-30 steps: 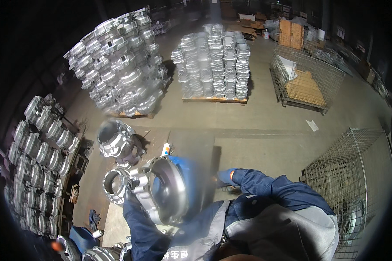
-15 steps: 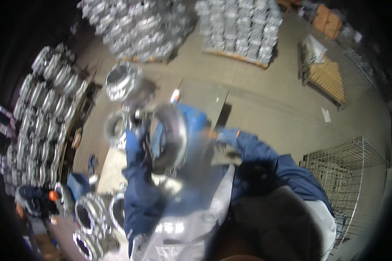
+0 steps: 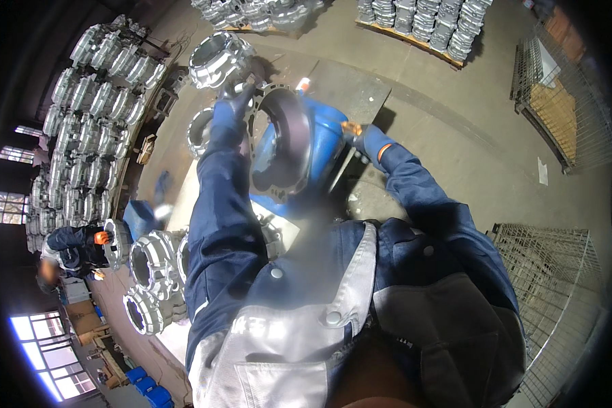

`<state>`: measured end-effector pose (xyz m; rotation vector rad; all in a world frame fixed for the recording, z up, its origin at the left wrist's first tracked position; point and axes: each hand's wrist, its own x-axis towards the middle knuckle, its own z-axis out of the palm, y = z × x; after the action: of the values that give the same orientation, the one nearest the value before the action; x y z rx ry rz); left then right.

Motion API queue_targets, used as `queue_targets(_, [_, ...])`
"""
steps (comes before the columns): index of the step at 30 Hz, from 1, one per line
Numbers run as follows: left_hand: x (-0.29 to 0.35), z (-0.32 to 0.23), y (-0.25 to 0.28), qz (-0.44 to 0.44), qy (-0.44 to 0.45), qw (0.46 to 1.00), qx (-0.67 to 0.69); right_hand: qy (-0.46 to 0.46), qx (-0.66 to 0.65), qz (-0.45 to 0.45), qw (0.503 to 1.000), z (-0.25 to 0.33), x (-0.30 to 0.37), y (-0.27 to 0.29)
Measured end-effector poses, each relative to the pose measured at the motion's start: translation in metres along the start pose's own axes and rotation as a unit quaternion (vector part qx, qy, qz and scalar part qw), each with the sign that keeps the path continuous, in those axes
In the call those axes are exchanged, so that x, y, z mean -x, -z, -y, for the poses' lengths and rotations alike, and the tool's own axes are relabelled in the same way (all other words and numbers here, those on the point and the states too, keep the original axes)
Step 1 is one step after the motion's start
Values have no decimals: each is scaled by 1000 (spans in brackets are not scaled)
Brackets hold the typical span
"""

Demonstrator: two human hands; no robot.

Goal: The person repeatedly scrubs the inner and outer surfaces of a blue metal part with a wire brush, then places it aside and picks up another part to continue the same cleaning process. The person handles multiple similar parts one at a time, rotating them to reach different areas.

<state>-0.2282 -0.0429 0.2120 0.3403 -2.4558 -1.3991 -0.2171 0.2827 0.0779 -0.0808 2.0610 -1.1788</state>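
A large round metal casting (image 3: 279, 139) with a bolt-hole flange stands on edge in front of my chest, over a blue drum-shaped part (image 3: 323, 143). My left hand (image 3: 230, 109), in a blue glove, grips the casting's upper left rim. My right hand (image 3: 360, 136), in a blue and orange glove, sits at the right side of the blue part, partly hidden behind it. Whether it grips anything is unclear.
More castings lie near my left hand (image 3: 217, 58) and at lower left (image 3: 153, 265). Racks of castings (image 3: 95, 115) line the left. Pallets of stacked parts (image 3: 428, 20) stand far ahead. Wire cages (image 3: 557, 95) stand right. Another person (image 3: 75, 248) works at left.
The view has tilted down toward my body. The casting has risen onto its edge and come closer to my chest, with both arms now reaching further forward.
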Motion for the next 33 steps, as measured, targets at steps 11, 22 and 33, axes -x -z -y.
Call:
queue_targets(11, [-59, 28, -22, 1, 37, 996, -79, 100, -96, -59, 989, -13, 12, 25])
queue_targets(22, [-57, 18, -21, 30, 39, 999, -17, 109, -124, -5, 986, 15, 26, 39])
queue_targets(33, [-46, 21, -25, 13, -5, 1000, 3, 96, -13, 192, 977, -9, 126, 43])
